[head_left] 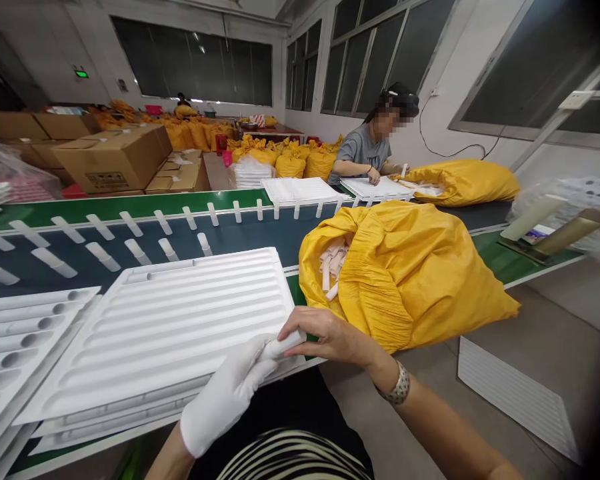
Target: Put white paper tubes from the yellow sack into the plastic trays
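My left hand (230, 383), in a white glove, grips one end of a short white tube (286, 344). The bare fingers of my right hand (333, 335) pinch the tube's other end, near the front edge of the table. Beneath and beside my hands lies a stack of white ribbed plastic trays (180, 320); a tube lies in the far groove of the top one. Just beyond my right hand, a yellow sack (395, 267) gapes open with many pale tubes (333, 263) inside.
White tubes stand in two rows on a dark conveyor belt (250, 230). More trays (17, 340) lie at the left. Across the belt, a co-worker (365, 143) handles tubes beside another yellow sack (473, 180). Cardboard boxes (117, 157) stand behind; a tray (515, 393) lies on the floor.
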{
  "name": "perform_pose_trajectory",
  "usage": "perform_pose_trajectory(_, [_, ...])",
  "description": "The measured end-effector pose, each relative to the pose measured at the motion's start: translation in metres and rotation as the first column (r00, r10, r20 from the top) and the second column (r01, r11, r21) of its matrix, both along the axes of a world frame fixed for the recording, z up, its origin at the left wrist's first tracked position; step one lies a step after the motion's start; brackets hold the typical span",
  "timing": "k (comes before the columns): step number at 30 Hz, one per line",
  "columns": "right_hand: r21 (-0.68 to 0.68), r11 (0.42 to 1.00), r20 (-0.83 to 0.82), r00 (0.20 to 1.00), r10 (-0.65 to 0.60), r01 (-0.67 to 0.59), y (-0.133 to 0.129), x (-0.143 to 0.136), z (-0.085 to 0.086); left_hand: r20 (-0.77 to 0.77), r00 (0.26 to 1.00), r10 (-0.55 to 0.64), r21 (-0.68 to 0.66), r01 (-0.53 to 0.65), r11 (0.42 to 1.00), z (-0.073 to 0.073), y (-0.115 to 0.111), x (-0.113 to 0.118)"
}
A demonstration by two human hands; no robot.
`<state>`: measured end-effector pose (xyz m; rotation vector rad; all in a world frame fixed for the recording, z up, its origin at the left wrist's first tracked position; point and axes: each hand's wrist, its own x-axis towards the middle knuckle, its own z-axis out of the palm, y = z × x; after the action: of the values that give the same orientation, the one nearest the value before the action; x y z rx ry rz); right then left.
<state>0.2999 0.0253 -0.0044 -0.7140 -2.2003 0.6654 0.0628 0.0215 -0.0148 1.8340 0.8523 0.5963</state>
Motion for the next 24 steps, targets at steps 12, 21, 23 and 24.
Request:
perform_pose_trajectory(12, [-0.056,0.944,0.126,0.941,-0.315,0.324,0.037,0.048,0.001,-0.040,0.985,0.167,0.316,-0.146,0.938,0.013,0.087,-0.002])
perform_pose_trajectory(21, [0.018,0.793,0.500,0.681,-0.535,0.609,0.051,0.113,-0.085,-0.316,0.792,0.523,0.326,-0.427,0.843,-0.013,0.294,0.004])
perform_pose_trajectory(23, [0.015,0.783,0.453,0.694,-0.560,0.622,0.053,0.112,-0.088,-0.386,0.758,0.526,0.311,-0.430,0.847,-0.020,0.312,0.004])
perform_pose_trajectory(24, [0.008,0.783,0.431,0.704,-0.564,0.622,0.054,0.113,-0.087,-0.406,0.746,0.528,0.310,-0.432,0.847,-0.023,0.317,0.004])
